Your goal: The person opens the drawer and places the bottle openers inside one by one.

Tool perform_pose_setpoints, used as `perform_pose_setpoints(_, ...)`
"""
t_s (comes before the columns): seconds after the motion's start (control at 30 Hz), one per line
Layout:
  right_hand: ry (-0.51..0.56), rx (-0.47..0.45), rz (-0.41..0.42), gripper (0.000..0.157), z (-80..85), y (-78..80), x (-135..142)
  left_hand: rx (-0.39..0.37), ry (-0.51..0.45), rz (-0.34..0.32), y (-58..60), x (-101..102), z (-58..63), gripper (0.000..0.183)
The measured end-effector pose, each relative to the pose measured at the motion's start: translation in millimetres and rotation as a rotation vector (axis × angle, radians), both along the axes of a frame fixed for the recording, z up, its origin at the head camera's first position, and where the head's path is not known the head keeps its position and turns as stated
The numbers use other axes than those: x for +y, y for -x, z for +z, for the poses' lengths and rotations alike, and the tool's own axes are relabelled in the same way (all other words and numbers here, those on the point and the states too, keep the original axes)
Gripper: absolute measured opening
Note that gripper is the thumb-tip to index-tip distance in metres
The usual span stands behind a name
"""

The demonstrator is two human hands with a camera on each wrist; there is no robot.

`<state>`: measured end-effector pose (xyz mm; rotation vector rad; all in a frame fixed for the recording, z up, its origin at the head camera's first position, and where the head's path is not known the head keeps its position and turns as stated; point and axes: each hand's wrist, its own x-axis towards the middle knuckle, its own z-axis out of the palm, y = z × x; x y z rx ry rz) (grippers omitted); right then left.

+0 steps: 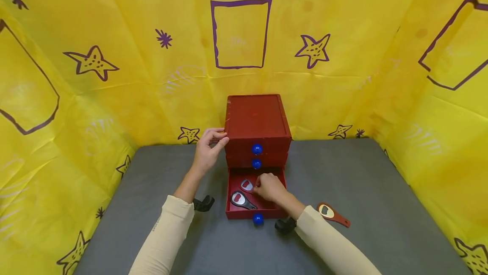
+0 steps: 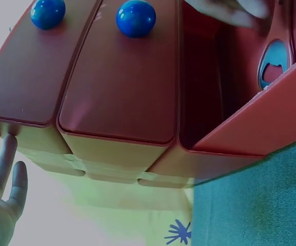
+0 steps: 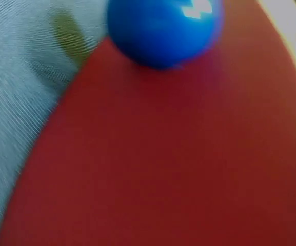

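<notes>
A red cabinet [image 1: 256, 116] with blue knobs stands on the table, its bottom drawer [image 1: 233, 214] pulled out. My left hand [image 1: 206, 151] touches the cabinet's left side near the top with fingers extended. My right hand [image 1: 271, 188] reaches into the drawer beside a red-handled bottle opener [image 2: 276, 54]. Its fingers blur next to the handle in the left wrist view, so a grip cannot be confirmed. A black bottle opener [image 1: 240, 199] lies nearer the drawer front. The right wrist view shows the drawer front [image 3: 158, 154] and its blue knob [image 3: 163, 28], not the fingers.
To the right of the drawer, an orange-red bottle opener [image 1: 332, 214] lies on the grey table [image 1: 343, 173]. Yellow sheets [image 1: 190, 54] with purple drawings enclose the back and both sides. Two upper drawers with blue knobs [image 1: 257, 149] are closed above the pulled-out one.
</notes>
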<state>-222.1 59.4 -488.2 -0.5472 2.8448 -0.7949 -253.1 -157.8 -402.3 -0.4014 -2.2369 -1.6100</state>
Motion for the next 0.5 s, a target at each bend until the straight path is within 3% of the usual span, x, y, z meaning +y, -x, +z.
perform_pose_setpoints(0.2,0.074,-0.037,0.04,0.017,24.4,-4.5,27,0.026,0.005,0.011,-18.4,6,20.0,0.02)
perform_pose_setpoints(0.37,0.131,-0.071,0.082,0.02,42.0,-8.3,61,0.041,-0.006,0.01,-22.0,9,23.3,0.02)
perform_pose_setpoints(0.5,0.163,-0.04,0.085,0.019,48.6,-11.8,93,0.04,-0.014,0.004,-22.4,9,23.3,0.02)
